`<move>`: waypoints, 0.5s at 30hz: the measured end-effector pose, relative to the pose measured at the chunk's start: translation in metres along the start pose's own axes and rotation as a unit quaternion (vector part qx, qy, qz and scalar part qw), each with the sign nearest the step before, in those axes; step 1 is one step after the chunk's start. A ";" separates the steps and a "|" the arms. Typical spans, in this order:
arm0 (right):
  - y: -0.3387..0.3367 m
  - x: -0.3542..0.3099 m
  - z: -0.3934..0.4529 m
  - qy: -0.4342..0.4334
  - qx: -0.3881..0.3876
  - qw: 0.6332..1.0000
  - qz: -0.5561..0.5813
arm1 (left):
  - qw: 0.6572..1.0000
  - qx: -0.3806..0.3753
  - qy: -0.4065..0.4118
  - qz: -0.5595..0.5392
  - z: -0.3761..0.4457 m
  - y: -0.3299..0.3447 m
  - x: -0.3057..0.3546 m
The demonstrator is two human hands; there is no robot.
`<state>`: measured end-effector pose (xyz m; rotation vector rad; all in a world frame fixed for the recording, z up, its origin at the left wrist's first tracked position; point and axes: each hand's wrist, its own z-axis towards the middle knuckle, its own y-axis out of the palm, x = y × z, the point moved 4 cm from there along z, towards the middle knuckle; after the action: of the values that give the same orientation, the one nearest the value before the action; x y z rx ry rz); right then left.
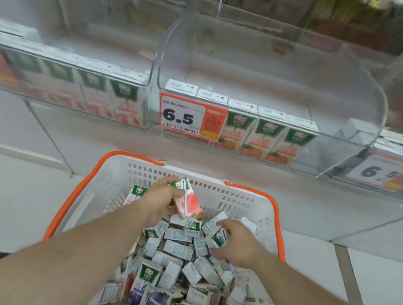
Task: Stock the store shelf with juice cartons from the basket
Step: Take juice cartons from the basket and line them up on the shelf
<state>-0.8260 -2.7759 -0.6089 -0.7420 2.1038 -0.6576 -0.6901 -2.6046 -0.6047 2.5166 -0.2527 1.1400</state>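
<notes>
left hand (pixel 159 198) grasping a light, stiff, dentable juice carton (pixel 186 198) by its broad sides, right hand (pixel 238 242) at four o'clock clasping another carton (pixel 215 236) in the basket (pixel 118 188).

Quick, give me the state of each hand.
Left hand: closed on a red juice carton, lifted above the basket.
Right hand: gripping a green-topped carton in the pile.

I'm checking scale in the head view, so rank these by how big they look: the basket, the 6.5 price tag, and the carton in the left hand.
1. basket
2. 6.5 price tag
3. carton in the left hand, though it sits nearer the camera than the tag, so this gap is unsure.
</notes>
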 end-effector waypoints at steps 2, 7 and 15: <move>-0.025 -0.021 -0.012 -0.025 -0.006 0.997 0.071 | 0.996 -0.041 -0.030 -0.076 -0.015 0.005 0.007; -0.083 -0.070 -0.050 -0.056 -0.022 0.931 0.359 | 0.978 -0.060 -0.042 -0.194 -0.052 0.011 0.040; -0.136 -0.135 -0.105 -0.184 -0.165 0.737 0.629 | 0.991 -0.125 0.048 -0.012 -0.121 0.042 0.096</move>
<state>-0.8035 -2.7562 -0.3930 0.4557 1.8060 0.5866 -0.7237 -2.5960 -0.4483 2.2358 -0.3184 1.1400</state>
